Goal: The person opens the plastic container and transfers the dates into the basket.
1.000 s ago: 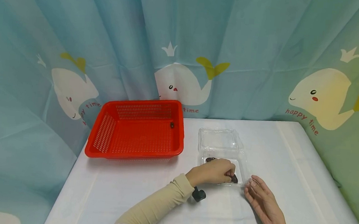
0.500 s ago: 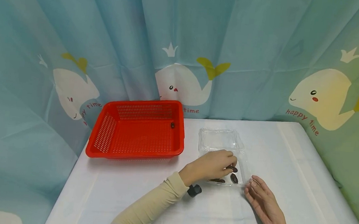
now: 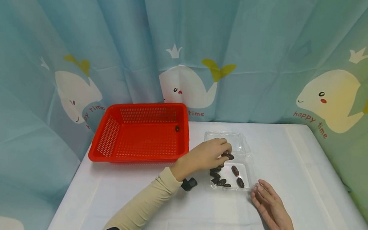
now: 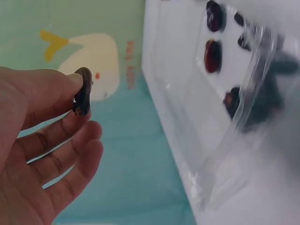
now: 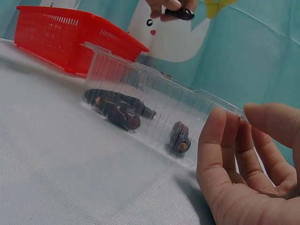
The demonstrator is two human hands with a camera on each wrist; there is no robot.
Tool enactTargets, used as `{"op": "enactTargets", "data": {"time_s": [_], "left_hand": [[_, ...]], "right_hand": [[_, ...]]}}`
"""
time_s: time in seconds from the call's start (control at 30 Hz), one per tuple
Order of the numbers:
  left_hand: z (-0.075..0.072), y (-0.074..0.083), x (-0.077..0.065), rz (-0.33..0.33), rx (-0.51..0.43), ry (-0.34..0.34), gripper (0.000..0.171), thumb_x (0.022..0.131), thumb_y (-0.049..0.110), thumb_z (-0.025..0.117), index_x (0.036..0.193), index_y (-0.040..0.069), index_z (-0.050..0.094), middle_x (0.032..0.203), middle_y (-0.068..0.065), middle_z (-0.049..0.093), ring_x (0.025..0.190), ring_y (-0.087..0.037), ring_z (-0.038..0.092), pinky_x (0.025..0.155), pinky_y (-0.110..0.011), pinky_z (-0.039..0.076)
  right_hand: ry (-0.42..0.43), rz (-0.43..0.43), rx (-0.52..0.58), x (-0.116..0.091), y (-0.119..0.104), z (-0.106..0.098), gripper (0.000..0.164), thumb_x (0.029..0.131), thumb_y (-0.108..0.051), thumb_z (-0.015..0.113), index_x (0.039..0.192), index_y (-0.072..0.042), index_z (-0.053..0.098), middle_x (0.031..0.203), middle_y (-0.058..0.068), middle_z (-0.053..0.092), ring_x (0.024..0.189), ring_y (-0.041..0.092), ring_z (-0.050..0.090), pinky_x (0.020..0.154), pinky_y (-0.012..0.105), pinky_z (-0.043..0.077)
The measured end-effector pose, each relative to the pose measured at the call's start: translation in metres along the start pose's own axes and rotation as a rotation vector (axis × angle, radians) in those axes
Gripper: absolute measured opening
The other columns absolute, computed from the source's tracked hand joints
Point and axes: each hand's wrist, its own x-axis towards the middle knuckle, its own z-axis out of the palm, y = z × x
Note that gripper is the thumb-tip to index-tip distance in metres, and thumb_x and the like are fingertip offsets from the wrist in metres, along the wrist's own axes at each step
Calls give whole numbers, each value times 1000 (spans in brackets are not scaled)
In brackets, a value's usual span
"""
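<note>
My left hand (image 3: pixel 205 155) holds a dark brown date (image 4: pixel 82 91) between thumb and fingertips, raised above the clear plastic box (image 3: pixel 249 168). In the right wrist view the held date (image 5: pixel 180 13) hangs higher than the box's rim. Several more dates (image 3: pixel 215 175) lie in the box, mostly along its left side, with two apart toward the right. At the box's near right corner, my right hand (image 3: pixel 272 206) pinches the rim between thumb and fingers, as the right wrist view also shows.
A red plastic basket (image 3: pixel 134 160) stands left of the box, with one small dark date (image 3: pixel 177 128) at its right end. The box's hinged lid (image 3: pixel 234 138) lies open toward the back. Behind the white-covered table (image 3: pixel 297 168) hangs a whale-print curtain (image 3: pixel 259 45).
My left hand has come up from inside the box with a date and moved left and away from me, uncovering the dates below. The right hand stays at the corner.
</note>
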Motion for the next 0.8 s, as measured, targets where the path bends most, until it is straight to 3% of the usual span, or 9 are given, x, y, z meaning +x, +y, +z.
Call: {"op": "enactTargets", "data": {"time_s": [0.27,0.53,0.67,0.8], "left_hand": [[-25,-24,-11,-48,-184,91,11,102,19,67,110,11,67,107,-3,67,96,-15,65,86,-23,54],[-38,-47,-29,-80,-308,187,12,100,14,70,110,10,66,109,-3,67,98,-14,68,88,-28,60],[-41,-57,-34,-143,-392,237,13,99,13,71,111,11,68,109,-2,69,97,-14,67,88,-31,60],[-44,-66,-37,-247,-494,312,15,99,12,71,113,10,70,109,-4,71,97,-17,67,88,-33,60]], "right_hand": [[-25,-17,-3,-2,-1,0,27,110,-18,53,136,-25,52,115,-7,60,105,3,65,97,18,56],[-10,-6,-18,0,0,-2,28,110,-19,54,136,-28,50,115,-8,60,105,3,64,97,18,56],[-17,-10,-22,1,1,-3,27,110,-19,54,136,-28,51,114,-9,61,105,2,64,97,19,56],[-22,-19,-25,1,1,-3,26,110,-19,53,135,-28,52,113,-9,61,105,3,64,97,19,56]]}}
